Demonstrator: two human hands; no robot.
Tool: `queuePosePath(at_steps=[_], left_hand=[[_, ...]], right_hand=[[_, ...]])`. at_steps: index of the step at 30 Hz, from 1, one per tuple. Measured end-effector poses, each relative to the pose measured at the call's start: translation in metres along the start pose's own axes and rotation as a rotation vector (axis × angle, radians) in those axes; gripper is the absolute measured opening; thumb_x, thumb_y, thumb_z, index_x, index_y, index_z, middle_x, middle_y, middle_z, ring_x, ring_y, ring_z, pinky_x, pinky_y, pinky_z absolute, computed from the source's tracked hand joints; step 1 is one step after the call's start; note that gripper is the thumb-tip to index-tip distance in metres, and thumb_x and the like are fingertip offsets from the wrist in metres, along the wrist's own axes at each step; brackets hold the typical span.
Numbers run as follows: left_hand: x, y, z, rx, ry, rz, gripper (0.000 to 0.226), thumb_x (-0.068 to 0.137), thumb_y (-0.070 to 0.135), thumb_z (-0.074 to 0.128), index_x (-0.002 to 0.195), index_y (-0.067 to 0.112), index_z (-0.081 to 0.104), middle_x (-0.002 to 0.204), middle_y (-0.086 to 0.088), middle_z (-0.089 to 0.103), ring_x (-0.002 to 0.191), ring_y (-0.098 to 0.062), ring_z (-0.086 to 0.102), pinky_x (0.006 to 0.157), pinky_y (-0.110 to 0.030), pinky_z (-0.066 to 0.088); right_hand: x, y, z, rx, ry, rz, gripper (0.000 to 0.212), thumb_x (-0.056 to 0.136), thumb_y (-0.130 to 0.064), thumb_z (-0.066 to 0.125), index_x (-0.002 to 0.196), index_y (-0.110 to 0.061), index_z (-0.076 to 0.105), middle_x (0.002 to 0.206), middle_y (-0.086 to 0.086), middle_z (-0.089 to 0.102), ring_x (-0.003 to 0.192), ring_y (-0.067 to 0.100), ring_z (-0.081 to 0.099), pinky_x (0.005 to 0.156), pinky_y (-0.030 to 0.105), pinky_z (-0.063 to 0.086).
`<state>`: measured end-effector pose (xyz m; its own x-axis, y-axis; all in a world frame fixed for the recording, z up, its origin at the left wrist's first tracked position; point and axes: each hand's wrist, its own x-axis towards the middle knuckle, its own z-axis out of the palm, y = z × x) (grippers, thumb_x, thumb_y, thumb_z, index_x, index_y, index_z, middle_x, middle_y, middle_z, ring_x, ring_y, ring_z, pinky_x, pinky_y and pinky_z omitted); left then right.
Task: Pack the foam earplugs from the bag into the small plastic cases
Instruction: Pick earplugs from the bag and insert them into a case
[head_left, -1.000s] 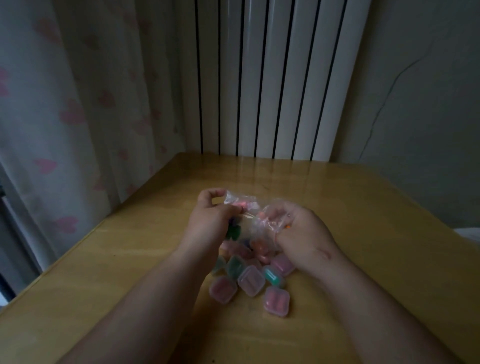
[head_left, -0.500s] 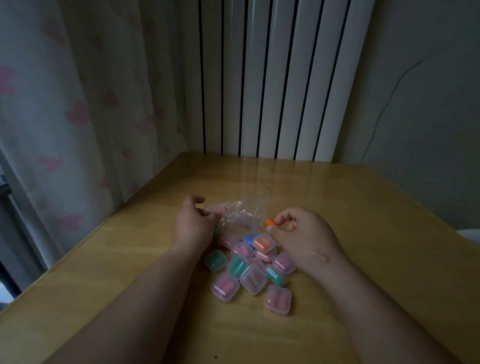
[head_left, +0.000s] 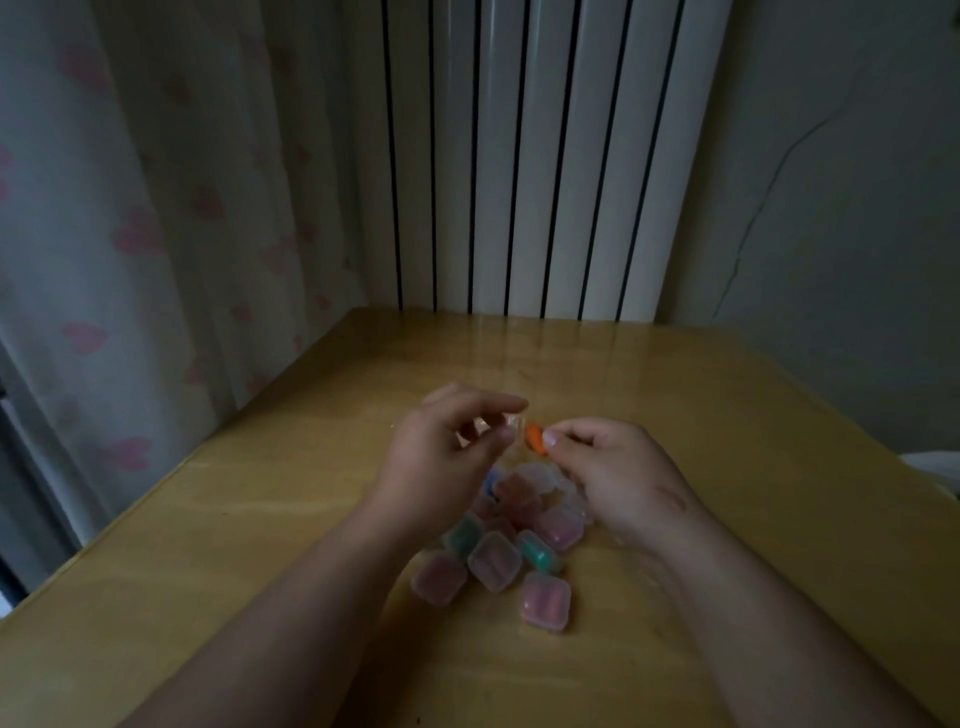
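My left hand (head_left: 441, 457) pinches a small clear plastic case (head_left: 511, 423) between thumb and fingers, raised above the table. Right beside it my right hand (head_left: 618, 478) pinches an orange foam earplug (head_left: 535, 439) at the case's edge. Below both hands lies a heap of several small square cases (head_left: 493, 561) holding pink, teal and blue earplugs. A crumpled clear bag (head_left: 550, 478) lies partly hidden under my right hand.
The wooden table (head_left: 727, 467) stands in a corner. A white radiator (head_left: 530, 156) runs behind its far edge, a pink-patterned curtain (head_left: 130, 234) hangs along the left side, and a cracked wall (head_left: 831, 182) is at the right.
Both hands let go of the bag. The left hand has picked up a clear case, and the right hand has brought the orange earplug up to it.
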<state>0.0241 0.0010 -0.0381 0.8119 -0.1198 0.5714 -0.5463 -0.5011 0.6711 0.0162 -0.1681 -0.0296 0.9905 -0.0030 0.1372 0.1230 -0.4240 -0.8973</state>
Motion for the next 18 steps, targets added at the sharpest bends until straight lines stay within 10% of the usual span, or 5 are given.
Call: queuePosePath(at_steps=[18], left_hand=[[-0.0036, 0.0033, 0.0073, -0.277, -0.008, -0.242, 0.024, 0.087, 0.01, 0.071, 0.097, 0.031, 0.066, 0.092, 0.0, 0.068, 0.088, -0.017, 0.065, 0.076, -0.028, 0.056]], right_hand=[[-0.0027, -0.0006, -0.0031, 0.111, 0.047, 0.069, 0.022, 0.083, -0.038, 0.072, 0.075, -0.018, 0.067, 0.063, -0.005, 0.068, 0.043, -0.001, 0.048, 0.052, 0.025, 0.04]])
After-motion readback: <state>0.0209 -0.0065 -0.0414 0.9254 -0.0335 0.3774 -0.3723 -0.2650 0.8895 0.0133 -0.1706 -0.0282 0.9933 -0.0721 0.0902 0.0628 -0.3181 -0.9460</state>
